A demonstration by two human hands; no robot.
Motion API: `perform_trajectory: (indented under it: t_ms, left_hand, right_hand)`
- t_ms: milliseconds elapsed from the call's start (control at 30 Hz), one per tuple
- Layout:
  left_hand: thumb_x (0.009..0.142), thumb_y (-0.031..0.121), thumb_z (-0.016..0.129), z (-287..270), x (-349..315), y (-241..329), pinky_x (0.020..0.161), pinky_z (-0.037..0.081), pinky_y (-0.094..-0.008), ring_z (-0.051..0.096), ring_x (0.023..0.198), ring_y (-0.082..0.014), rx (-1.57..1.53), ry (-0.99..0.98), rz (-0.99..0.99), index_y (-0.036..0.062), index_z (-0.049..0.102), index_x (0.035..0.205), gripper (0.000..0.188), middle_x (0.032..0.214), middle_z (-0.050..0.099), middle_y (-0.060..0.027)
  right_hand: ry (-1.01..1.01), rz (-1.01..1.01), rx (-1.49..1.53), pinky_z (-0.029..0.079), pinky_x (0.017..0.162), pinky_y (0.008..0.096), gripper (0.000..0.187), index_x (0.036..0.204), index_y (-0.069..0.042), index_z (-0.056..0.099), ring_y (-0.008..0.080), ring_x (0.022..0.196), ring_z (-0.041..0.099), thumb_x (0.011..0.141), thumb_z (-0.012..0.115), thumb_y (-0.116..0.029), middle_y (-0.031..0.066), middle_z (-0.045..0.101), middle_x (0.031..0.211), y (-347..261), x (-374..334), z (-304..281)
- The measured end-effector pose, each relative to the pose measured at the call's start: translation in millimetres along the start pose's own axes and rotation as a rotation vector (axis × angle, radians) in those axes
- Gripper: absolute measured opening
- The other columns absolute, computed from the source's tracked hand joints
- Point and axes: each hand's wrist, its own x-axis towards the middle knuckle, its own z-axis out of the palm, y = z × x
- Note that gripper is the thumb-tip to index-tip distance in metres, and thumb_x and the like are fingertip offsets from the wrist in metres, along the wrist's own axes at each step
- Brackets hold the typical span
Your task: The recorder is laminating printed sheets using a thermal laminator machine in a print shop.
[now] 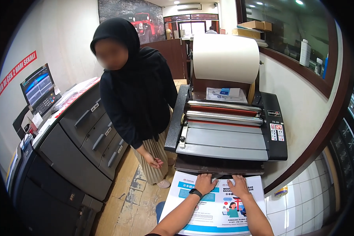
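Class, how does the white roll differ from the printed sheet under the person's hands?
The white roll is wound into a cylinder; the printed sheet lies flat. The roll looks plain, while the sheet carries blue bands and a cartoon figure. The roll is farther away, the sheet nearer. Both are mainly white.

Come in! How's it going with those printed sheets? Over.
Left hand and right hand on the printed sheets, near far edge. Sheets just before the roller machine. Co-worker at left, not touching them.
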Motion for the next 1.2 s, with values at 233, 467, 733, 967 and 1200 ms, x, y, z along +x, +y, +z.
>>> perform_trajectory:
  t_ms: [233,467,733,967,1200]
  left_hand:
    - [0.091,0.044,0.064,7,-1,-6,0.099,0.042,-0.0456,0.063,0.109,-0.0318,0.066,-0.128,0.013,0.0029,0.073,0.106,0.045,0.107,0.071,-0.0151]
    - [0.093,0.042,0.062,0,-1,-2,0.104,0.041,-0.0468,0.062,0.112,-0.034,0.032,-0.193,-0.033,0.0019,0.073,0.109,0.044,0.108,0.071,-0.019]
    - [0.096,0.046,0.057,5,0,-4,0.104,0.039,-0.0486,0.062,0.113,-0.0331,0.117,-0.211,-0.022,0.003,0.072,0.11,0.048,0.11,0.071,-0.0174]
    - [0.096,0.047,0.057,1,1,-3,0.102,0.039,-0.0461,0.063,0.11,-0.0313,0.114,-0.227,-0.018,0.0024,0.072,0.106,0.048,0.107,0.071,-0.0165]
    - [0.096,0.047,0.057,3,-1,-3,0.101,0.039,-0.0456,0.063,0.109,-0.0312,0.123,-0.222,-0.008,0.0024,0.073,0.105,0.048,0.106,0.071,-0.0162]
  right_hand:
    - [-0.118,-0.023,-0.089,0.029,0.115,0.0461,0.05,0.123,0.003,0.069,0.0375,0.126,0.054,0.092,0.065,-0.037,0.0223,0.065,0.125,15,-1,5]
    - [-0.16,0.011,-0.087,0.028,0.116,0.0457,0.05,0.126,0.002,0.067,0.0361,0.126,0.053,0.093,0.065,-0.036,0.021,0.064,0.126,8,-1,1]
    - [-0.136,-0.015,-0.096,0.028,0.115,0.0468,0.051,0.124,0.003,0.067,0.0356,0.126,0.053,0.093,0.064,-0.038,0.0206,0.064,0.126,11,-2,4]
    - [-0.186,0.016,-0.099,0.026,0.117,0.0476,0.053,0.126,0.002,0.066,0.0342,0.127,0.052,0.094,0.063,-0.04,0.0199,0.064,0.126,11,-1,3]
    - [-0.19,0.036,-0.096,0.025,0.118,0.0471,0.052,0.126,0.002,0.066,0.0342,0.128,0.052,0.095,0.062,-0.04,0.0198,0.063,0.126,9,-2,2]
